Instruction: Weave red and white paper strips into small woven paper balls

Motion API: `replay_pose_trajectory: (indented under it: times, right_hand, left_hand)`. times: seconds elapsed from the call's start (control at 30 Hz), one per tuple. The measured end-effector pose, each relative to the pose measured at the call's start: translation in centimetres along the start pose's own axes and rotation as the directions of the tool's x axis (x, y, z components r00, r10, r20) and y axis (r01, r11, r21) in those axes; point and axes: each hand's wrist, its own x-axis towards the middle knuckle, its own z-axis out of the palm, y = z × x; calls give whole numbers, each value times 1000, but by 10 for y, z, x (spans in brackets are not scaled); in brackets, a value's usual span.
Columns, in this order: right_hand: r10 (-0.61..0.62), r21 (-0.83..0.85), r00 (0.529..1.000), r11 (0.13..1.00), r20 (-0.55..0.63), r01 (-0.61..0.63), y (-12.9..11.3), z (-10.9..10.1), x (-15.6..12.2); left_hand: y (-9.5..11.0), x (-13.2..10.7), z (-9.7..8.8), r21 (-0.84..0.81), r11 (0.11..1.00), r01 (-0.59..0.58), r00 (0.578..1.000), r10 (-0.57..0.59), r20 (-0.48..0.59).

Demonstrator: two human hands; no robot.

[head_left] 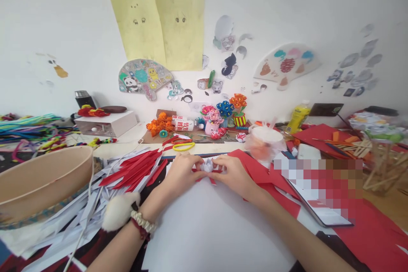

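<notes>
My left hand [182,173] and my right hand [234,173] meet over a small folded piece of red and white paper [208,165]. Both pinch it between their fingertips, just above a white sheet [210,225] that lies in front of me. A pile of red and white paper strips [137,168] lies to the left of my left hand. My left wrist wears a beaded band with a white pompom [120,211].
A tan bowl [41,178] stands at the left with pipe cleaners [32,129] behind it. Red paper sheets [366,229], a plastic cup [264,142] and a wooden stick frame [382,165] are on the right. Scissors [177,139], a glue bottle [183,125] and paper flowers [223,112] line the back.
</notes>
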Motion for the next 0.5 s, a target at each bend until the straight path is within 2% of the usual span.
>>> replay_pose_trajectory:
  times: [0.2, 0.33, 0.5]
  right_hand:
    - [-22, 64, 1000, 998, 1, 22, 1, 0, 0]
    - [-49, 84, 998, 995, -24, 51, 4, -1, 1]
    - [-105, 73, 994, 992, -43, 108, 4, -1, 0]
  left_hand:
    - [-3, -1, -3, -236, 968, 85, 995, -70, 69]
    - [-2, -1, -5, -203, 978, 39, 997, -24, 76]
    - [2, -3, -2, -160, 987, -2, 1000, 1, -11]
